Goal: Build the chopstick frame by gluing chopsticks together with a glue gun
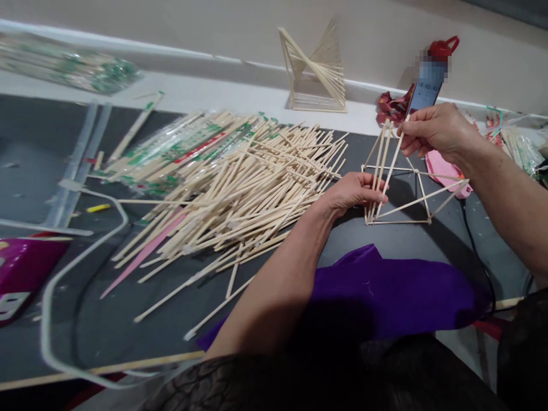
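Observation:
A small frame of glued wooden sticks (411,194) stands on the dark table (107,325) at the right. My left hand (353,193) is closed around the lower part of its slanted sticks. My right hand (434,131) pinches the top ends of those sticks, where they meet. A big loose pile of bare wooden chopsticks (240,182) lies just left of my left hand.
A finished twisted stick sculpture (317,71) stands by the wall. A phone (424,91) leans against a red-capped bottle (443,51). Purple cloth (385,291) lies near me. Wrapped chopstick packs (72,68), a pink object (445,171), a magenta device (21,268) and a white cable (85,245) lie around.

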Available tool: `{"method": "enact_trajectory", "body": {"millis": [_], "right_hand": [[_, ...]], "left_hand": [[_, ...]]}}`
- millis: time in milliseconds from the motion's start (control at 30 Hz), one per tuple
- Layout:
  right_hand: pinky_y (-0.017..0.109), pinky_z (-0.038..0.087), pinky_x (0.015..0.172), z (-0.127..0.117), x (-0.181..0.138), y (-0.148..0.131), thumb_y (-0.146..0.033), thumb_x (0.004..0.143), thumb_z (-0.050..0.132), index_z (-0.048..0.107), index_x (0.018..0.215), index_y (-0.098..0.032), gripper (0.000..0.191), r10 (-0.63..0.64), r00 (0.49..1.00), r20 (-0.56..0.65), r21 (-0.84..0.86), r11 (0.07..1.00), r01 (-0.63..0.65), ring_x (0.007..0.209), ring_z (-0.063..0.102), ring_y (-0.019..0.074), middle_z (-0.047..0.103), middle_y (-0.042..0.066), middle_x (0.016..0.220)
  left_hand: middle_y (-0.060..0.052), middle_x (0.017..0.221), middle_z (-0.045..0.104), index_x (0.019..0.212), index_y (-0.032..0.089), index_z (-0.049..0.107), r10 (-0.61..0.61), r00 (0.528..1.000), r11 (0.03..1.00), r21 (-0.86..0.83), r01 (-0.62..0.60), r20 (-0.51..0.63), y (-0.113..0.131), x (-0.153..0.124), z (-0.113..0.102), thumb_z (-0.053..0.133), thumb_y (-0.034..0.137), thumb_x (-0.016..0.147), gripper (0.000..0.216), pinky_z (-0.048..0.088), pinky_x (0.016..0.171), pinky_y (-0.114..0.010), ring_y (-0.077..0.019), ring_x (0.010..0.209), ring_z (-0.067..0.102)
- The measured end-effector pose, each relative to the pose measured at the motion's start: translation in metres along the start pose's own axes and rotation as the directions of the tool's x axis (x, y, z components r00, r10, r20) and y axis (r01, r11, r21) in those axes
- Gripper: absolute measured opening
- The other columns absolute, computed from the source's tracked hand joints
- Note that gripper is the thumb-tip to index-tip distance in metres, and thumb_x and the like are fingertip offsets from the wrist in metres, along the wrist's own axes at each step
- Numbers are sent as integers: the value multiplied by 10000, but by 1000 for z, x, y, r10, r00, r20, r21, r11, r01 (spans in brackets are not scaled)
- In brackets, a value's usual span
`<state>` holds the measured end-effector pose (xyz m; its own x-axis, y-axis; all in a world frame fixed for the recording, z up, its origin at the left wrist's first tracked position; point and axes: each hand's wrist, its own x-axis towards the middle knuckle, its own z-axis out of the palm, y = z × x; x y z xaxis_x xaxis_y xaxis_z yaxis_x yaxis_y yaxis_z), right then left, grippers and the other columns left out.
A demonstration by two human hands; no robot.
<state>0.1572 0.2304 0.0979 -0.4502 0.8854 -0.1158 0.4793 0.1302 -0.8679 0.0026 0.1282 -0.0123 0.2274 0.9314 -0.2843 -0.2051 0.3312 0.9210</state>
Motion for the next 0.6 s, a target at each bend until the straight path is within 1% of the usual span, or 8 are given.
{"method": "enact_trajectory", "body": {"millis": [200,300,400,600], "right_hand": [[152,390,349,-4,0,-2,-156,897,617,581,603,-165,297,36,999,5,52,998,-36,485,620,89,676,34,618],[155,387,355,-3,-1,-3,-177,898,632,585,585,-174,316,40,999,12,30,999,-40,485,617,89,677,36,614],[159,392,369,2,-4,-4,-148,894,631,594,591,-174,306,42,999,15,11,999,-42,493,623,91,675,36,611],[157,382,377,10,-6,-7,-112,856,681,584,599,-151,278,32,999,14,-13,999,-31,478,609,84,644,34,592]], "left_hand": [[-26,758,716,840,182,694,17,1000,1000,-3,-17,0,4,-2,-1,796,282,586,292,474,769,-345,-150,683,652],[-26,775,718,827,188,708,26,1000,1000,-2,-26,-4,4,-3,-2,797,279,598,262,462,775,-338,-150,706,655],[-34,778,727,812,186,709,13,1000,1000,1,-14,3,3,-2,-2,816,262,587,260,467,774,-348,-164,724,662],[-39,719,733,770,168,698,5,1000,999,-35,-4,22,1,0,-2,797,231,604,204,484,761,-341,-147,658,655]]}}
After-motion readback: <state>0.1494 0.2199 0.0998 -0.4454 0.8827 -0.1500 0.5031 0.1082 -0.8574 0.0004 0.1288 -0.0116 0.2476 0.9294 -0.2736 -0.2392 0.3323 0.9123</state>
